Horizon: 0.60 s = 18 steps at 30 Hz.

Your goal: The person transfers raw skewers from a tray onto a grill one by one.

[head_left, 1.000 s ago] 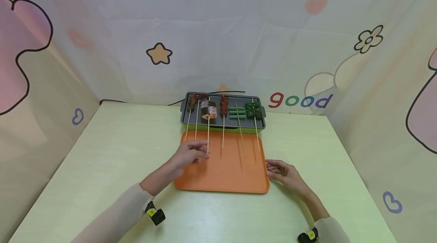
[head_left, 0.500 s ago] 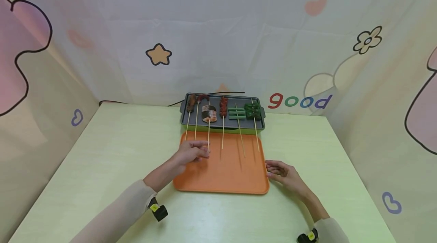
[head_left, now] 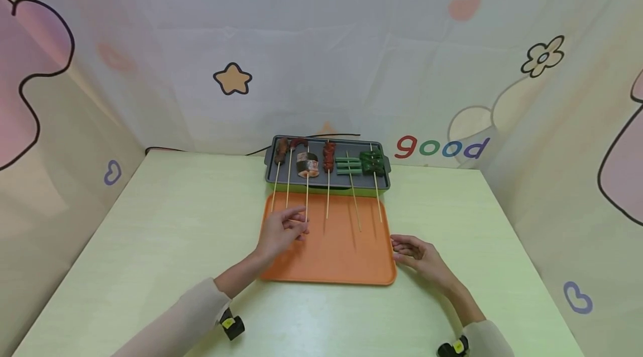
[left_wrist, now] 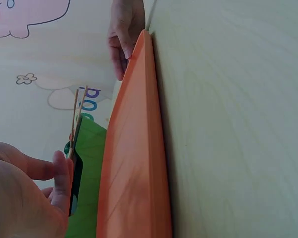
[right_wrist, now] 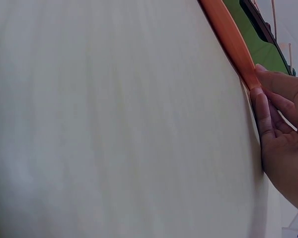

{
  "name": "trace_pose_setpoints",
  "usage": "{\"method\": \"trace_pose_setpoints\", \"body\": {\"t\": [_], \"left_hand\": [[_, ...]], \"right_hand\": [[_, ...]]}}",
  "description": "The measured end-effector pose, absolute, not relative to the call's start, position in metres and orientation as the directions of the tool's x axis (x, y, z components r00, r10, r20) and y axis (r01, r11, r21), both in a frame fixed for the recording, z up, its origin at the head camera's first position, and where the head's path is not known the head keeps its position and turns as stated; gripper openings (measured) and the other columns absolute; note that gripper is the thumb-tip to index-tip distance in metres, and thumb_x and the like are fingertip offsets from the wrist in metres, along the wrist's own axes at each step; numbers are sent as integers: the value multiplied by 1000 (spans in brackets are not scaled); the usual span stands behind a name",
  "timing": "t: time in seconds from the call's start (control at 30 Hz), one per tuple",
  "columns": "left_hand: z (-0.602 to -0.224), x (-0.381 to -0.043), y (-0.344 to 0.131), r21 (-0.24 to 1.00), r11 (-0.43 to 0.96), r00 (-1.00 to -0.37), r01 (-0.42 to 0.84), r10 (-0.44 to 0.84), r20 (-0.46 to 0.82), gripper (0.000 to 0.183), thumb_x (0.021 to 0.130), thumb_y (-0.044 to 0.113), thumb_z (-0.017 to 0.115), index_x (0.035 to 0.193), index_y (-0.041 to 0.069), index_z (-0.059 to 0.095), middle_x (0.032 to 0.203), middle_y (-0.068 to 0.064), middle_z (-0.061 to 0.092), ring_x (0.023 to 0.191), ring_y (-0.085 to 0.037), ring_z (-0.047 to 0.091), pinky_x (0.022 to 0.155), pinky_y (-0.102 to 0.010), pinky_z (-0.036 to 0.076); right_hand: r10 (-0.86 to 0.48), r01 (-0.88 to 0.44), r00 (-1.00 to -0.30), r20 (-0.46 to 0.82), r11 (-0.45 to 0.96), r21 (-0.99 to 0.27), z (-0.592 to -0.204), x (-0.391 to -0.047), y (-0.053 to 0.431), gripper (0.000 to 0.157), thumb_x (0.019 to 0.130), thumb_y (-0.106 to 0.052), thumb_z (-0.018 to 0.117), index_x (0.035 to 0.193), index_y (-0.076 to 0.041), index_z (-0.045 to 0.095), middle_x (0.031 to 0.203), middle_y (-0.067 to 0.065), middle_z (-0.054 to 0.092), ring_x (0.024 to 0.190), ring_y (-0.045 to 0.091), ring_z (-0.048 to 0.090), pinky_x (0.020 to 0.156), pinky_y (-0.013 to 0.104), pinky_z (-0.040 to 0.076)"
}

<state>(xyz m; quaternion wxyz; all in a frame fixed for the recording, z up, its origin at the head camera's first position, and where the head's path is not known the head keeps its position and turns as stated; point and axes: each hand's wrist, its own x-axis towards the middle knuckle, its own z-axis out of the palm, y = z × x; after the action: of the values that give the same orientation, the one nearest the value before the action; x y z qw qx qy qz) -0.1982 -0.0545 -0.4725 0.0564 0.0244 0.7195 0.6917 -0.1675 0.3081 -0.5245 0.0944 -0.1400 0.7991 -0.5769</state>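
Observation:
In the head view my left hand (head_left: 280,233) pinches the stick of a skewer (head_left: 307,165) near its lower end. That skewer carries a pink-and-white roll with a dark band, and its food end lies over the dark grill pan (head_left: 321,179). My left hand hovers over the orange tray (head_left: 326,259); in the left wrist view the thumb and fingers (left_wrist: 62,173) meet by the stick. On the tray's right side my right hand (head_left: 421,259) holds the rim between thumb and fingers, as the right wrist view also shows at the tray edge (right_wrist: 233,39).
Several other skewers lie on the pan, sticks jutting over the tray: a brown one (head_left: 281,152), a dark red one (head_left: 299,143), a red meat one (head_left: 329,156), green stalks (head_left: 349,165) and green leaves (head_left: 372,163). A black cable (head_left: 258,151) runs behind. A printed curtain (head_left: 301,67) encloses the table (head_left: 191,206).
My left hand has turned, its wrist dropping a little lower in view while the fingers stay on the stick. The banded roll has shifted slightly toward me. My right hand keeps its place.

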Motion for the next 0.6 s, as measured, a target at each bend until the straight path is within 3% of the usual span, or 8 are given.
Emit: {"method": "trace_pose_setpoints", "body": {"t": [0.6], "left_hand": [[-472,-201,-53,998,37,-993,-57,99,-61,42,93,-12,63,135,-9,60,106,-20,65,76,-16,73,72,-37,63]], "right_hand": [[-338,-93,-941,-13,295,-951,-526,-169,308,51,97,-5,67,143,11,49,134,36,56,107,-2,64,92,12,51]]}}
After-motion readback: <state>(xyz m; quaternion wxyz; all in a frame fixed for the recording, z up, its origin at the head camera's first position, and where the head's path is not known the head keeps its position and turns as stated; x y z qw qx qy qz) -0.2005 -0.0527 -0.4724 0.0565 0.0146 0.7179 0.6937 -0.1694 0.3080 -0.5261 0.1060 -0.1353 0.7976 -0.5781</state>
